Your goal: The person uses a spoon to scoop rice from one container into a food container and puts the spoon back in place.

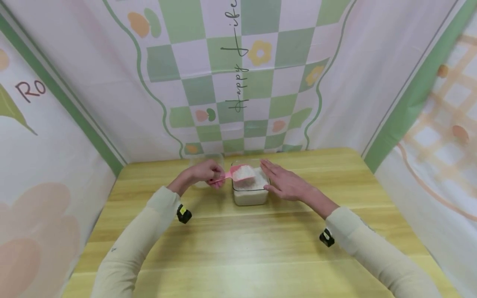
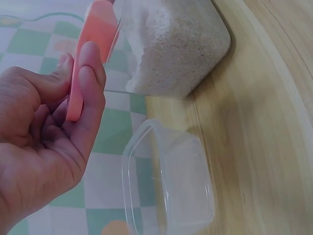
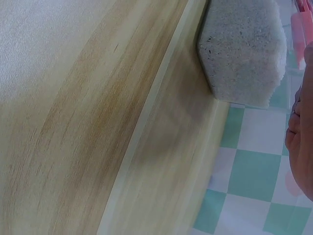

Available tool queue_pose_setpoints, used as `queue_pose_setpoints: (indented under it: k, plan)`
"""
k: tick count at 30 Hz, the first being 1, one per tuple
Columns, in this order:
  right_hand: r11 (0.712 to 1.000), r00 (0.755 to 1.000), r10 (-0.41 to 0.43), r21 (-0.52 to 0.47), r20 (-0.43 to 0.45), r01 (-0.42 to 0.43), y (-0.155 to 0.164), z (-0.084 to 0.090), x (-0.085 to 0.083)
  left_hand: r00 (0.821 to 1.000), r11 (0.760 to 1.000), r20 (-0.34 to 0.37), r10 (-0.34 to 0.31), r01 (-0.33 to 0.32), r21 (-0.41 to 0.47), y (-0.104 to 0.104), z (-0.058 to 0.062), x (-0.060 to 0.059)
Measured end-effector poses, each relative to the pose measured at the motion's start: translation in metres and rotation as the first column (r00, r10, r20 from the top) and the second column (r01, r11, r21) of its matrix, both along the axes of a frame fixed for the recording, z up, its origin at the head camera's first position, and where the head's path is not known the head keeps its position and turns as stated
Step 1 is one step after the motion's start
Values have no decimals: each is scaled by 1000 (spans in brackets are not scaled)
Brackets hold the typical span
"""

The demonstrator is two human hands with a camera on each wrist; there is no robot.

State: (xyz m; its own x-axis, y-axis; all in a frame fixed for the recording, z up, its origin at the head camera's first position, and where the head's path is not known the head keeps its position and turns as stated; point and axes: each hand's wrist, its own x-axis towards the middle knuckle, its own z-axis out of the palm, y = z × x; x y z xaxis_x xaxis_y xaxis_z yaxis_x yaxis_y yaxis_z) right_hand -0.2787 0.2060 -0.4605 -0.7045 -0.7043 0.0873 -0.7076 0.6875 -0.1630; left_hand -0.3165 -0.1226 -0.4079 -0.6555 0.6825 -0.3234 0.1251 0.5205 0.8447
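At frame centre, we see the left hand (image 1: 203,173) pinching a pink scoop (image 1: 238,173) heaped with rice over the rice container (image 1: 250,195), right hand (image 1: 285,184) flat against it; the empty tub (image 2: 168,183) awaits filling

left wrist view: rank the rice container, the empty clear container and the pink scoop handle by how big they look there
1. Left hand aside, the empty clear container and the rice container look about alike; the rice one is cut off by the frame's top edge, so no ranking between them.
2. The pink scoop, gripped by the left hand, looks smallest.
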Motion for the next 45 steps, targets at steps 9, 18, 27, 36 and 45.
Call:
queue_pose_setpoints:
  k: [9, 18, 27, 36, 45]
  plan:
    - [1000, 1000, 4, 14, -12, -3, -1, -1, 0, 998, 998, 11, 65, -65, 10, -7, 6, 2]
    - [1000, 1000, 15, -10, -25, -15, -1, -1, 0, 996, 995, -20, 87, -86, 45, -19, 7, 3]
    - [1000, 999, 12, 4, -31, -12, 1, -3, -1, 994, 992, -17, 108, -106, 67, -34, 7, 4]
    - [1000, 1000, 12, 11, -26, -12, 0, -2, -1, 987, 985, 7, 159, -159, 59, -48, 5, 6]
    - [1000, 1000, 16, 7, -23, -16, 0, -3, 0, 984, 982, -28, 179, -176, 64, -69, -3, 3]
